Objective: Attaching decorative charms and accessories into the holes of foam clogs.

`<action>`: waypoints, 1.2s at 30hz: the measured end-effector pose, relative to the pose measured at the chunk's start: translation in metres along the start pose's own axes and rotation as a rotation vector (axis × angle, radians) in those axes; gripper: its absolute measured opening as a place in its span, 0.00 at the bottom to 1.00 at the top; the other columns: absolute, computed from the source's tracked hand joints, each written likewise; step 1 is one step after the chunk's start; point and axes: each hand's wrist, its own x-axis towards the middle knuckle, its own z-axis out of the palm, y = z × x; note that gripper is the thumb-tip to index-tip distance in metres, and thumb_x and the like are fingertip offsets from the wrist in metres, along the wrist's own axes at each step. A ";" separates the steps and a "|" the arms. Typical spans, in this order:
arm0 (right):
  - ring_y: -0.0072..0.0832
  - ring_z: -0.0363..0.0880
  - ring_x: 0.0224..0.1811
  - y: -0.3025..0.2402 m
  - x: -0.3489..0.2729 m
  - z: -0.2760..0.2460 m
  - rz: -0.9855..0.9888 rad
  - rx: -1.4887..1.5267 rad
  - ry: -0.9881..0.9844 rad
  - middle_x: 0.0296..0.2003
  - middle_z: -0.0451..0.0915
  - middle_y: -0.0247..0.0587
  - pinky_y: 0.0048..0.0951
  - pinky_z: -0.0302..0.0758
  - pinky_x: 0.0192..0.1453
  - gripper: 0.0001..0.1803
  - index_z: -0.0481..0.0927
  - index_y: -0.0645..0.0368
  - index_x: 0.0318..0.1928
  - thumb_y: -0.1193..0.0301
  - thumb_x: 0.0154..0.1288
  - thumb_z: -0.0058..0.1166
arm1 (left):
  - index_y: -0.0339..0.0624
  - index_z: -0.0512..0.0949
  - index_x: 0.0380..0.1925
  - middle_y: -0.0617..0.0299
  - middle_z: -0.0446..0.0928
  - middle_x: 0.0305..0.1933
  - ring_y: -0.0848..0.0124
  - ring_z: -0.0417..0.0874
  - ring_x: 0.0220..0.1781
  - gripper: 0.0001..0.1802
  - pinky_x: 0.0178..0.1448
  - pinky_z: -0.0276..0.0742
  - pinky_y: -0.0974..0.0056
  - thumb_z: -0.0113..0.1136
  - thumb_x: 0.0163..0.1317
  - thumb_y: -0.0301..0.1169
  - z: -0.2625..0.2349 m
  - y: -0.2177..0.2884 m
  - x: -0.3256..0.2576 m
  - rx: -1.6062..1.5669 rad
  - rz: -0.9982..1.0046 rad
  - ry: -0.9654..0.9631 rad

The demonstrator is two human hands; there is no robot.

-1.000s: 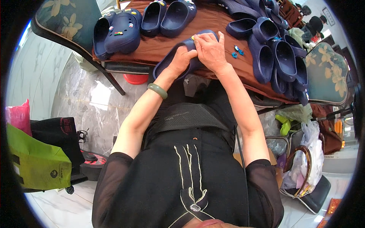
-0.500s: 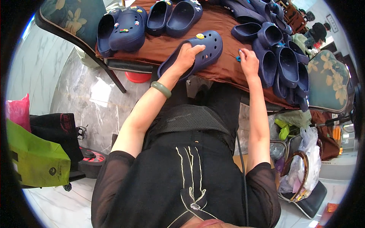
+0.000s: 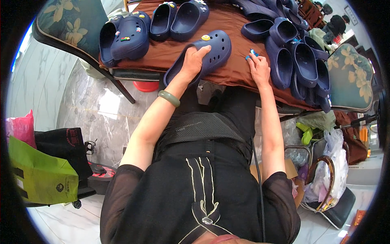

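Observation:
My left hand (image 3: 194, 61) grips a navy clog (image 3: 215, 51) lying on the brown cloth (image 3: 166, 51); a yellow charm (image 3: 206, 38) sits on the clog's top. A green bangle (image 3: 169, 98) rings that wrist. My right hand (image 3: 258, 68) rests on the cloth to the right, its fingertips pinching a small blue charm (image 3: 252, 53). It lies next to a stack of navy clogs (image 3: 302, 61).
More navy clogs (image 3: 130, 36) with charms lie at the cloth's left and far end (image 3: 180, 16). Floral chairs (image 3: 65, 22) flank the table (image 3: 349, 77). A green bag (image 3: 40, 177), a black bag (image 3: 65, 142) and a pink bag (image 3: 18, 130) stand on the marble floor to the left; plastic bags (image 3: 329, 171) sit to the right.
Both hands were together on the clog. My right hand left it and moved right to the small charms on the cloth. My left hand stays on the clog.

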 end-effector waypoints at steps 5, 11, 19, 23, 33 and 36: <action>0.27 0.78 0.36 -0.003 0.001 0.006 0.145 0.410 -0.043 0.34 0.81 0.34 0.29 0.73 0.41 0.12 0.82 0.52 0.43 0.68 0.57 0.60 | 0.34 0.78 0.34 0.65 0.77 0.29 0.78 0.76 0.27 0.15 0.33 0.70 0.72 0.54 0.61 0.38 0.001 -0.002 0.002 0.076 0.039 0.039; 0.12 0.74 0.33 -0.082 -0.004 -0.007 0.214 1.130 -0.025 0.34 0.81 0.28 0.15 0.71 0.39 0.11 0.82 0.60 0.40 0.80 0.54 0.62 | 0.36 0.78 0.29 0.67 0.76 0.26 0.79 0.74 0.25 0.17 0.30 0.68 0.72 0.53 0.63 0.41 -0.001 0.000 0.002 0.106 0.010 0.029; 0.35 0.77 0.35 -0.139 -0.012 -0.007 -0.285 0.662 0.233 0.32 0.79 0.41 0.31 0.76 0.40 0.10 0.81 0.60 0.32 0.78 0.46 0.65 | 0.36 0.76 0.22 0.70 0.73 0.22 0.81 0.70 0.23 0.19 0.28 0.66 0.70 0.52 0.64 0.40 -0.009 -0.008 0.007 0.219 0.046 0.033; 0.35 0.77 0.36 -0.141 -0.024 -0.010 -0.342 0.593 0.255 0.33 0.78 0.39 0.32 0.75 0.39 0.10 0.81 0.59 0.34 0.78 0.48 0.63 | 0.36 0.77 0.23 0.71 0.74 0.23 0.81 0.71 0.25 0.18 0.29 0.67 0.72 0.53 0.64 0.40 -0.006 -0.013 0.007 0.221 0.104 0.083; 0.33 0.74 0.43 -0.155 -0.038 -0.025 -0.365 0.193 0.067 0.43 0.75 0.35 0.36 0.68 0.46 0.15 0.80 0.57 0.45 0.77 0.56 0.55 | 0.37 0.78 0.37 0.45 0.79 0.28 0.55 0.78 0.23 0.15 0.29 0.71 0.57 0.52 0.63 0.38 -0.014 -0.020 -0.001 0.846 0.424 0.052; 0.34 0.73 0.44 -0.154 -0.034 -0.022 -0.330 0.195 0.049 0.43 0.74 0.36 0.38 0.68 0.48 0.15 0.79 0.57 0.45 0.77 0.56 0.54 | 0.39 0.76 0.41 0.43 0.79 0.32 0.52 0.80 0.27 0.14 0.33 0.75 0.57 0.55 0.61 0.36 -0.008 -0.013 -0.003 0.916 0.379 0.002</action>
